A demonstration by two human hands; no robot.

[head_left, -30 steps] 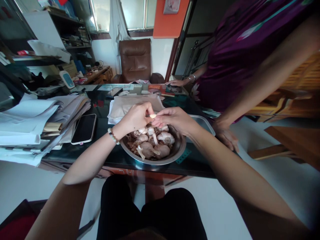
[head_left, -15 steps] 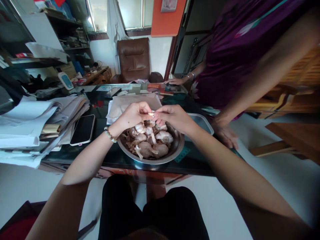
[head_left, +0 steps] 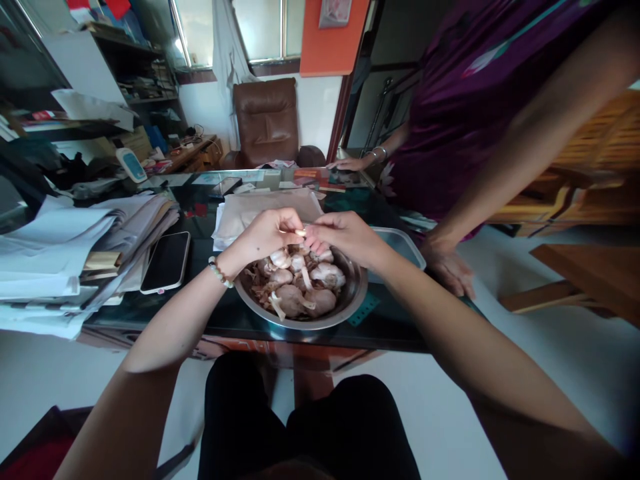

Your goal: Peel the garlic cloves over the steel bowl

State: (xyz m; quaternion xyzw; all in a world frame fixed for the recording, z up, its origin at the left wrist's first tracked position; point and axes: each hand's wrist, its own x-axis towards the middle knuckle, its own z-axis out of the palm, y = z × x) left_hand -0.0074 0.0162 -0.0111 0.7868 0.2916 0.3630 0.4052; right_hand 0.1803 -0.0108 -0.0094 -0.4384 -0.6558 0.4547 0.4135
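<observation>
Head view, looking down at my hands.

1. A dark glass desk (head_left: 210, 317) spreads before me, smooth and shiny, with a phone (head_left: 165, 262) lying left of the bowl.
2. On it sits a round steel bowl (head_left: 300, 325) of papery garlic bulbs (head_left: 327, 275) and dry brown skins (head_left: 263, 288).
3. My left hand (head_left: 263, 235) and right hand (head_left: 347, 239) meet just above the bowl, fingers curled and close together.
4. A small, pale garlic clove (head_left: 300, 233) lies left to right, pinched between both hands' fingertips.

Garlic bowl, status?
Left hand, right hand pinching garlic clove over steel bowl. Garlic bulbs, papery skins inside. Co-worker's hand apart from bowl.
</observation>
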